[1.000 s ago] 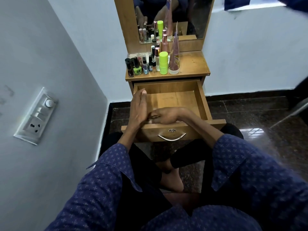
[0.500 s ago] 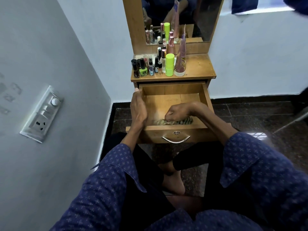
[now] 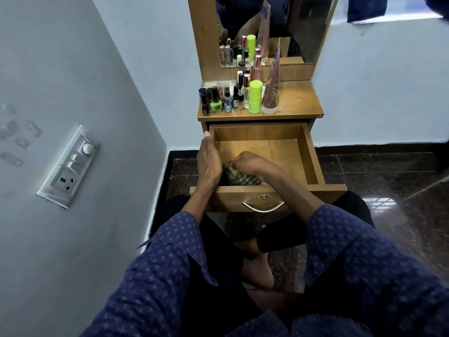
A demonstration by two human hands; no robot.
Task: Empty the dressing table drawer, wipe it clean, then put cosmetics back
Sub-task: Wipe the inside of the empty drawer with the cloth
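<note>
The wooden drawer (image 3: 313,156) of the dressing table is pulled out and holds no cosmetics. My right hand (image 3: 252,162) is inside it near the front left, closed on a dark striped cloth (image 3: 239,177) pressed to the drawer floor. My left hand (image 3: 209,161) lies along the drawer's left wall, fingers extended, thumb tip at the back corner. Several cosmetics stand on the tabletop (image 3: 296,100): nail polish bottles (image 3: 215,104), a lime green tube (image 3: 255,97), a tall pink tube (image 3: 272,91) and small spray bottles (image 3: 227,98).
A mirror (image 3: 274,27) rises behind the tabletop. A grey wall with a switch panel (image 3: 70,166) is close on the left. Dark polished floor (image 3: 388,190) lies to the right. My crossed legs and a bare foot (image 3: 255,266) sit below the drawer front with its metal handle (image 3: 262,207).
My right hand has moved with the cloth from the drawer's front edge back toward the left inside the drawer. My left hand stays on the left wall.
</note>
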